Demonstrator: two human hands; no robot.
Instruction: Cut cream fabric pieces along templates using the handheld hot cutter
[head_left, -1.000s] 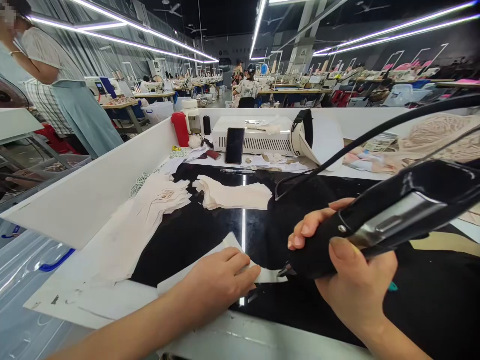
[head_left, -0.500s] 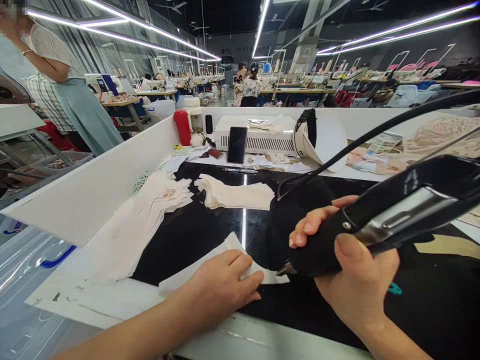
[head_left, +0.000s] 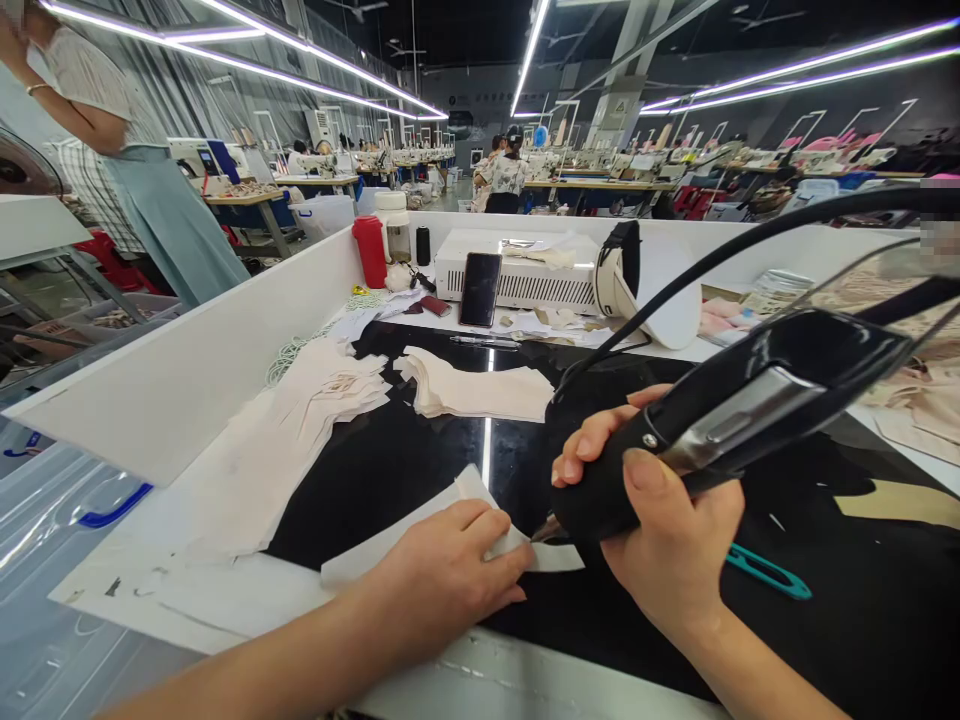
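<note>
Rows of sewing machines on tables are seen across the workshop under tube lights, and a standing person [head_left: 112,130] is noted at far left. At the near bench, a glossy black work surface [head_left: 442,465] is bordered by white panels.

A white fabric piece [head_left: 382,548] is located at the near edge of the black surface, partly covered by the left hand [head_left: 457,560]. The left fingers are laid close together, slightly bent, upon it — whether any fabric is pinched cannot be told.

A black handheld tool [head_left: 750,400] is gripped by the right hand [head_left: 671,535], its fingers and thumb wrapped around the lower body. The tool is tilted, with its metal tip [head_left: 549,530] directed down just beside the left fingertips; contact with the fabric cannot be confirmed.

A narrow white strip [head_left: 561,558] is visible beneath the tip, to the right of the left fingers.

Beyond the hands, a stack of pale fabric pieces [head_left: 480,390] is observed — a larger pile [head_left: 277,455] is found to its left. A smartphone [head_left: 480,288] is propped against a white vented box [head_left: 536,268]. A teal slotted implement [head_left: 771,572] is partly hidden by the right hand.
</note>
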